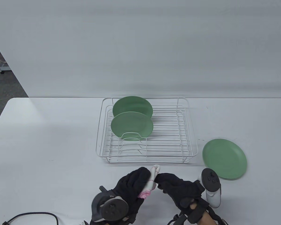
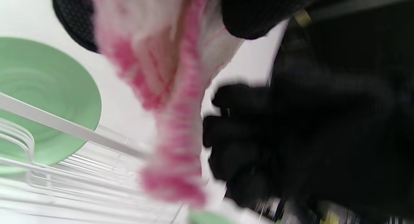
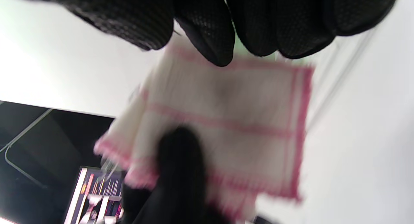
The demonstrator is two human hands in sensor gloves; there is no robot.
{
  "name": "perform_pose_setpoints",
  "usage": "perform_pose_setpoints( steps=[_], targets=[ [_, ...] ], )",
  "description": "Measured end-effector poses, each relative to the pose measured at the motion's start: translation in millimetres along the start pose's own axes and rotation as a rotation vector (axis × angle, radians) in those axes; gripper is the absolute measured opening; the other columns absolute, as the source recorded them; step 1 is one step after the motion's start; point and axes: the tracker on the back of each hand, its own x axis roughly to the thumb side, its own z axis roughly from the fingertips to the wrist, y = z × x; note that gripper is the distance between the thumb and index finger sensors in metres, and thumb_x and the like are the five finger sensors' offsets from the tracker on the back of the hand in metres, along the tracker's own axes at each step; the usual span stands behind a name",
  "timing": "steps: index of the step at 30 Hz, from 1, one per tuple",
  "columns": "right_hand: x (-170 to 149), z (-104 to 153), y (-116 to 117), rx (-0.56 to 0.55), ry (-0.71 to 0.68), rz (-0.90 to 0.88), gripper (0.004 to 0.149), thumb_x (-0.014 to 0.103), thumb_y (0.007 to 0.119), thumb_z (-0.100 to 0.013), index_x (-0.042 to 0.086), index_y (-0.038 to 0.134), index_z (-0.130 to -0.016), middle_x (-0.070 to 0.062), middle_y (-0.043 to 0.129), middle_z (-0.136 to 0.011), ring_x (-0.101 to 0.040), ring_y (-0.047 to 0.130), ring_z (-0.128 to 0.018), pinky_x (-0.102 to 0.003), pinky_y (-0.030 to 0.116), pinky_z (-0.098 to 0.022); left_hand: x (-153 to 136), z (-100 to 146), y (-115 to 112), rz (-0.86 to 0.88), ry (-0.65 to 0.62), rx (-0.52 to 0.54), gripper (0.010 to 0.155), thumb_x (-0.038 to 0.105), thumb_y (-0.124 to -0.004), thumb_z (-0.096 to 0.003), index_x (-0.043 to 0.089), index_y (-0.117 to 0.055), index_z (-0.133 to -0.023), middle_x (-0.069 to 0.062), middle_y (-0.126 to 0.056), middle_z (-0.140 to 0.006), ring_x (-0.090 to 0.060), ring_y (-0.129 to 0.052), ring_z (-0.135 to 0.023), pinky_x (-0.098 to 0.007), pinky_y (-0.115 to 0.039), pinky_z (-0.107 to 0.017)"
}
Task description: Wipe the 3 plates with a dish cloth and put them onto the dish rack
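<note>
Two green plates [image 1: 132,106] [image 1: 131,125] stand upright at the left end of the white wire dish rack [image 1: 192,131]. A third green plate [image 1: 224,158] lies flat on the table, right of the rack. In front of the rack my left hand [image 1: 146,174] grips a white dish cloth with pink stripes [image 1: 152,180]. My right hand [image 1: 160,181] meets it from the right, its curled fingers [image 3: 207,33] on the cloth's edge [image 3: 233,120]. In the left wrist view the cloth [image 2: 168,88] hangs blurred in front of the rack [image 2: 64,125].
A black cable [image 1: 37,214] loops at the table's near-left edge. The right half of the rack holds nothing. A grey wall stands behind the table, and dark floor shows past its far-left corner.
</note>
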Motion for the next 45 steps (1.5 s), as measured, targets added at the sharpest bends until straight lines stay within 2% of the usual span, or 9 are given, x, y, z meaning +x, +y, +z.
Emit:
perform_pose_setpoints(
  steps=[8,10,13,14,15,22,31,39,45],
  targets=[
    [17.0,0.6,-89.1,-0.521,0.033,0.723,0.06,0.034,0.084,-0.039,0.006,0.076,-0.091,-0.029,0.076,-0.091,-0.055,0.08,-0.067,-0.068,0.07,-0.049,-85.4,7.5,57.7,0.663,0.333,0.21,0.065,0.043,-0.073,-0.0508,0.023,-0.05,-0.108,-0.018,-0.066,-0.108,-0.046,-0.081,-0.091,-0.063,-0.075,-0.061],
    [6.2,-5.2,-117.3,-0.596,0.183,0.83,0.062,0.035,0.084,-0.039,0.007,0.073,-0.093,-0.028,0.074,-0.093,-0.053,0.081,-0.067,-0.067,0.071,-0.049,-103.4,10.7,62.0,0.8,0.389,0.261,0.066,0.045,-0.072,-0.0516,0.024,-0.048,-0.109,-0.019,-0.063,-0.109,-0.047,-0.079,-0.092,-0.063,-0.073,-0.062],
    [-17.5,-14.1,-152.8,-0.57,0.539,0.898,0.085,0.042,0.083,-0.042,0.01,0.036,-0.105,-0.029,0.046,-0.104,-0.054,0.071,-0.075,-0.065,0.068,-0.052,-117.8,14.3,63.9,0.868,0.427,0.292,0.066,0.047,-0.07,-0.0522,0.023,-0.047,-0.11,-0.02,-0.061,-0.11,-0.048,-0.077,-0.092,-0.064,-0.072,-0.062],
    [-28.7,-15.8,-165.2,-0.537,0.733,0.929,0.112,0.036,0.099,-0.024,0.011,0.026,-0.105,-0.027,0.039,-0.106,-0.053,0.068,-0.078,-0.063,0.067,-0.055,-120.5,15.0,64.6,0.858,0.436,0.294,0.066,0.048,-0.069,-0.0524,0.023,-0.046,-0.11,-0.02,-0.061,-0.11,-0.048,-0.078,-0.092,-0.064,-0.072,-0.062],
    [-36.3,-16.1,-172.4,-0.532,0.826,0.935,0.093,0.049,0.08,-0.044,0.012,0.021,-0.105,-0.026,0.036,-0.107,-0.051,0.068,-0.08,-0.062,0.067,-0.056,-121.2,15.3,64.9,0.85,0.438,0.292,0.066,0.048,-0.068,-0.0525,0.023,-0.046,-0.11,-0.02,-0.061,-0.11,-0.048,-0.078,-0.092,-0.063,-0.073,-0.062],
    [-94.8,-4.7,-207.9,-0.705,1.188,0.848,0.097,0.052,0.085,-0.039,0.006,0.028,-0.103,-0.023,0.066,-0.089,-0.041,0.092,-0.051,-0.05,0.083,-0.033,-117.8,15.8,66.2,0.793,0.457,0.285,0.065,0.048,-0.069,-0.0523,0.023,-0.049,-0.109,-0.021,-0.063,-0.109,-0.048,-0.079,-0.091,-0.063,-0.073,-0.062],
    [-106.8,1.7,-214.6,-0.852,1.125,0.731,0.099,0.028,0.101,-0.022,0.001,0.048,-0.1,-0.013,0.087,-0.066,-0.023,0.101,-0.026,-0.039,0.091,-0.014,-125.3,18.9,65.7,0.774,0.529,0.296,0.064,0.047,-0.069,-0.0525,0.022,-0.05,-0.109,-0.022,-0.064,-0.108,-0.049,-0.08,-0.089,-0.063,-0.073,-0.061],
    [-86.0,5.7,-221.4,-0.941,0.841,0.332,0.062,0.026,0.095,-0.032,0.006,0.071,-0.086,-0.013,0.093,-0.059,-0.021,0.104,-0.01,-0.032,0.093,0.001,-126.7,19.4,65.3,0.78,0.544,0.304,0.064,0.047,-0.069,-0.0526,0.022,-0.05,-0.109,-0.022,-0.064,-0.108,-0.049,-0.08,-0.089,-0.063,-0.074,-0.061],
    [-23.2,-21.5,-201.9,-0.822,0.677,0.624,0.063,0.022,0.09,-0.035,-0.002,0.069,-0.089,-0.023,0.097,-0.069,-0.024,0.105,-0.002,-0.036,0.092,0.006,-127.0,19.6,64.4,0.769,0.544,0.302,0.064,0.047,-0.069,-0.0525,0.022,-0.05,-0.109,-0.022,-0.064,-0.108,-0.049,-0.08,-0.089,-0.063,-0.074,-0.061]
  ],
)
